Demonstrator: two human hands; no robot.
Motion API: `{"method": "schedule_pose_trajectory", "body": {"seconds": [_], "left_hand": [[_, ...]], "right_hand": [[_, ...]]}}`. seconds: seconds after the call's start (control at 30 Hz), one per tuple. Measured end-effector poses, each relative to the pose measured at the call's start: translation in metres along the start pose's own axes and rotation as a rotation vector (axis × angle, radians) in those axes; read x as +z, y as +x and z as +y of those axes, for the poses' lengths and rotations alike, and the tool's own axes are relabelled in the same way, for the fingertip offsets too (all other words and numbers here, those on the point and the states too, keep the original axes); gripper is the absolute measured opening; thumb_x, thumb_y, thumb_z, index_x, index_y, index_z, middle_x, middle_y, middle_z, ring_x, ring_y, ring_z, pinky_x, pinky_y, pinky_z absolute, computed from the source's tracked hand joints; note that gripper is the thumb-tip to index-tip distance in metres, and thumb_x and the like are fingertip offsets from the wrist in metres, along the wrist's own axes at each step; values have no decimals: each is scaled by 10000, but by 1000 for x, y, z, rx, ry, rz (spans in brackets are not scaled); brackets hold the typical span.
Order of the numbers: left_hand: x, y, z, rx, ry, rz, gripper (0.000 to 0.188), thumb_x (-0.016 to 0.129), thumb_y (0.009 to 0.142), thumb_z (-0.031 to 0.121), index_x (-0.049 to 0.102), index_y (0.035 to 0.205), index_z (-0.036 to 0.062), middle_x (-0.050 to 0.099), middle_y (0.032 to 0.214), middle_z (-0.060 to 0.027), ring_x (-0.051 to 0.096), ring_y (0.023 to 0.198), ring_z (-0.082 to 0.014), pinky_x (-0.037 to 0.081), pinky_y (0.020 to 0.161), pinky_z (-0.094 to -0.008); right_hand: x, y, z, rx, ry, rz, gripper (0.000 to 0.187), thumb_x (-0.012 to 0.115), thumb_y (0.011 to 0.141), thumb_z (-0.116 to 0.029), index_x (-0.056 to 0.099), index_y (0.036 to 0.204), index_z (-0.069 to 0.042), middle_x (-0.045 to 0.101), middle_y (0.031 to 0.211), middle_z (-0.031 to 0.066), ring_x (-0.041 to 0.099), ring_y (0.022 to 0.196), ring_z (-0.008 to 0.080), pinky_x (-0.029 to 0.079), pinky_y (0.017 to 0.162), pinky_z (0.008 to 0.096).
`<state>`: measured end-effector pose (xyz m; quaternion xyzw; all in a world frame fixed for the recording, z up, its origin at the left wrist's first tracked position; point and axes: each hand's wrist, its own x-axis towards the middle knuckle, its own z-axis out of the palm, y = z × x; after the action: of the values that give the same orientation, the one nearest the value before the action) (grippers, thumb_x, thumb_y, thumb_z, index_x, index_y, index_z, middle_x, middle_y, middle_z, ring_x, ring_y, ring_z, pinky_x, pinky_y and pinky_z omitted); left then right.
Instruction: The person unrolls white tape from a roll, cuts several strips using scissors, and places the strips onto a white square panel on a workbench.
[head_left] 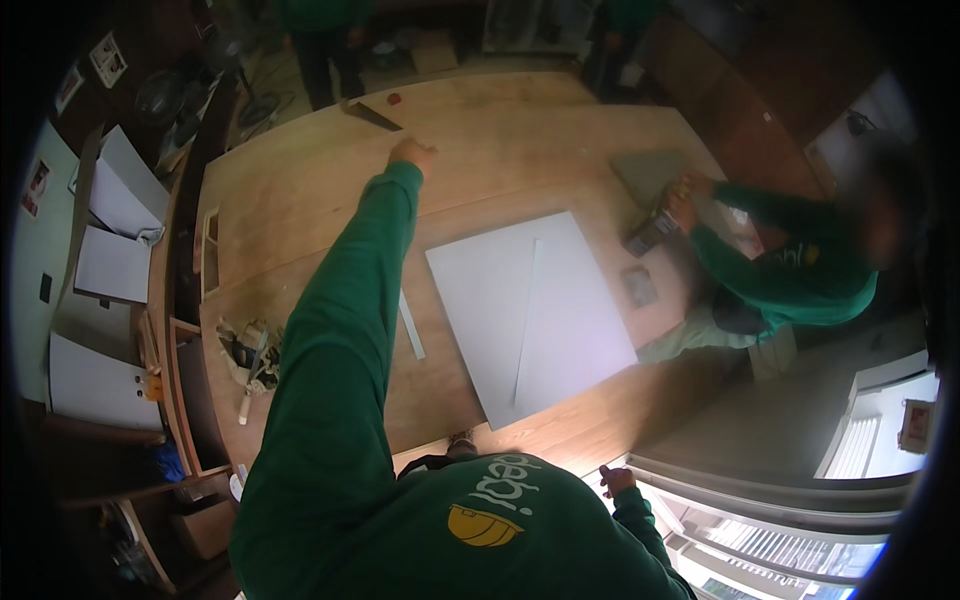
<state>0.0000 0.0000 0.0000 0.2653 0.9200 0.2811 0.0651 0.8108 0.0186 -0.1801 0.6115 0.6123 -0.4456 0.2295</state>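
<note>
One green sweatshirt [410, 545] shows, with two seemingly curled hands [412, 154] [617, 481], holds unclear, left near one dark blade [376, 117].

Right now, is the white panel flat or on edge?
Flat: the white panel lies on the wooden table, broad face up, a thin strip resting on it.
</note>
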Motion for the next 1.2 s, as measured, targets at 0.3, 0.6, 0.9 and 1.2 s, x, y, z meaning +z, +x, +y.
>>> {"method": "schedule_pose_trajectory", "body": {"seconds": [0.3,0.6,0.9,1.2], "left_hand": [[259,-178,-49,238,-84,-648,439,521,781,62,581,1216,68,657,1023,-232,633,973,-337,494,879,-429],[265,-350,-35,-64,-222,-695,277,641,815,223,664,1031,51,684,1013,-176,644,980,-319,507,867,-385],[251,-373,22,-3,169,-995,513,613,856,465,670,1060,-3,657,1123,-186,617,1067,-342,491,921,-416],[262,-379,25,-24,146,-991,354,616,824,334,702,937,10,698,903,-174,672,845,-311,528,805,-397]], "right_hand": [[26,-22,-12,-170,-61,-63,485,731,777,-202,566,1213,-70,652,807,96,607,613,189,525,564,337],[26,-30,30,-21,50,27,354,698,821,-251,617,1100,-50,657,789,91,636,646,171,524,532,304],[22,-35,23,72,194,-22,351,675,828,-265,617,1100,-51,652,808,87,633,677,179,526,569,317],[24,-39,-3,-54,167,32,335,661,855,-283,636,1119,-80,638,808,76,595,706,179,500,629,329]]}}
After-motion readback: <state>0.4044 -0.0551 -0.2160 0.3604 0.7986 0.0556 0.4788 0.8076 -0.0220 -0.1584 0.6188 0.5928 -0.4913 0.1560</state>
